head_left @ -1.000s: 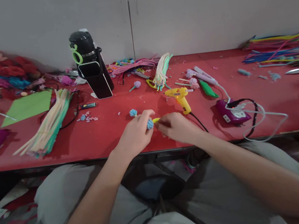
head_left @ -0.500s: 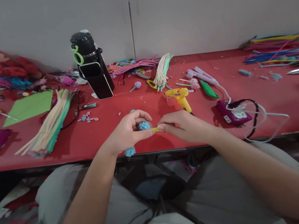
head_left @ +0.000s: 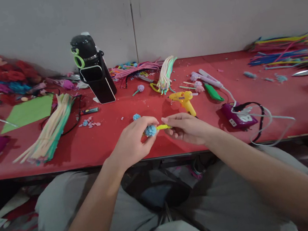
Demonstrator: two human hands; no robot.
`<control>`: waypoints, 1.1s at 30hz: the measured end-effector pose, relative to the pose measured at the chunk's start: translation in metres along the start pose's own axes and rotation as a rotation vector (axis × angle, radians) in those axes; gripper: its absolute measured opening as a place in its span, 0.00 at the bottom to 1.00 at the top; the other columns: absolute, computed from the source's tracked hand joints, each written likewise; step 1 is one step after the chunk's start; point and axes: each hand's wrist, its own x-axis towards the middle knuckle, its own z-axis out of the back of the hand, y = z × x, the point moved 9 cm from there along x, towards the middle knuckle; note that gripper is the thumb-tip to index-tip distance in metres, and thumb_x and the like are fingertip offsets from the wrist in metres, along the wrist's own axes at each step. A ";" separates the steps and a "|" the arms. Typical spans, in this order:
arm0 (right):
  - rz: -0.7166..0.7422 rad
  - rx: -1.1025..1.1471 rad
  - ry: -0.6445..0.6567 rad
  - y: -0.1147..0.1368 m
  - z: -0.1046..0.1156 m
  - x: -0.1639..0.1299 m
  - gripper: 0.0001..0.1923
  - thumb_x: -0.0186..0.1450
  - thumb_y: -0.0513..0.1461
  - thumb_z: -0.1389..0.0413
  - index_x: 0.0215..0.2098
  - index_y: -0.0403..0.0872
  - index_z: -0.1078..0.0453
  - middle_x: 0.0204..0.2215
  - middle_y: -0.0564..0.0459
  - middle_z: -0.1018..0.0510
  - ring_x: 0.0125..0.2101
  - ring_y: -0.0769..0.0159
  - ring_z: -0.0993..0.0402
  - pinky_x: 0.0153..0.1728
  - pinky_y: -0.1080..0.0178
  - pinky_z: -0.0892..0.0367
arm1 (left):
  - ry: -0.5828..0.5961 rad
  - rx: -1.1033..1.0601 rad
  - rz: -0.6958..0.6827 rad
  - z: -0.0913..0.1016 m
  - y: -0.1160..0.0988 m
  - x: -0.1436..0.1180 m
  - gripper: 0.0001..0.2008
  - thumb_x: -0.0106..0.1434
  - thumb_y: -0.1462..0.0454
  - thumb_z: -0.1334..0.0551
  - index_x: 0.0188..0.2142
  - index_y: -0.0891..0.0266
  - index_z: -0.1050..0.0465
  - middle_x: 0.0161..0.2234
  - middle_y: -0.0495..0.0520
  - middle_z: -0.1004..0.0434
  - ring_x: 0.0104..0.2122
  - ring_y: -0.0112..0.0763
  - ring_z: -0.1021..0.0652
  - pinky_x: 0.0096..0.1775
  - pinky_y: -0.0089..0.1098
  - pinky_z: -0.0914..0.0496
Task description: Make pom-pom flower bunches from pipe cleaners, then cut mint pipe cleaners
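Between the thumb and fingers of my left hand (head_left: 134,141) is a blue fuzzy flower (head_left: 150,130). A short yellow-green stem (head_left: 163,127) sticks out from its right side. My right hand (head_left: 190,127) pinches the far end of that stem between thumb and forefinger. Both hands are over the front part of the red table (head_left: 111,135). Another blue fuzzy piece (head_left: 136,116) shows just behind my left hand. A yellow glue gun (head_left: 182,101) lies a little beyond my right hand.
A black bottle (head_left: 93,70) stands at the back left. Bundled pale pipe cleaners (head_left: 52,127) lie at the left, with another bundle (head_left: 166,75) behind. A purple power socket (head_left: 237,116) with looping cables sits at the right. Scissors (head_left: 305,72) lie far right.
The blue flower has turned in my left fingers and more of its yellow-green stem shows. The blue piece by my left wrist is no longer visible there.
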 end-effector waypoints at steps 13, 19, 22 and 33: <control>0.794 -0.455 -0.411 0.070 0.010 -0.047 0.09 0.64 0.47 0.35 0.36 0.50 0.21 0.32 0.50 0.17 0.33 0.61 0.21 0.39 0.56 0.24 | -0.247 -0.750 0.432 -0.013 0.037 -0.003 0.16 0.63 0.51 0.32 0.29 0.61 0.26 0.26 0.49 0.27 0.25 0.26 0.29 0.28 0.30 0.32; 1.043 -0.769 -0.374 0.070 -0.021 -0.061 0.04 0.66 0.39 0.38 0.36 0.52 0.19 0.37 0.49 0.16 0.36 0.62 0.19 0.41 0.58 0.23 | -0.305 -1.133 0.523 -0.039 0.046 -0.001 0.11 0.53 0.58 0.24 0.32 0.60 0.18 0.30 0.50 0.21 0.29 0.23 0.25 0.32 0.26 0.29; 1.096 -0.753 -0.337 0.068 -0.024 -0.060 0.04 0.66 0.38 0.38 0.36 0.51 0.19 0.37 0.49 0.16 0.36 0.64 0.19 0.41 0.60 0.23 | -0.349 -1.185 0.543 -0.038 0.051 -0.003 0.11 0.49 0.59 0.22 0.30 0.60 0.17 0.28 0.50 0.21 0.28 0.23 0.24 0.30 0.25 0.30; 0.298 -0.059 0.080 0.017 -0.011 -0.004 0.13 0.59 0.45 0.30 0.33 0.44 0.21 0.25 0.54 0.19 0.25 0.73 0.24 0.31 0.70 0.27 | -0.180 -0.847 0.315 -0.014 0.040 0.004 0.08 0.54 0.59 0.25 0.32 0.61 0.16 0.27 0.51 0.19 0.28 0.29 0.22 0.34 0.30 0.26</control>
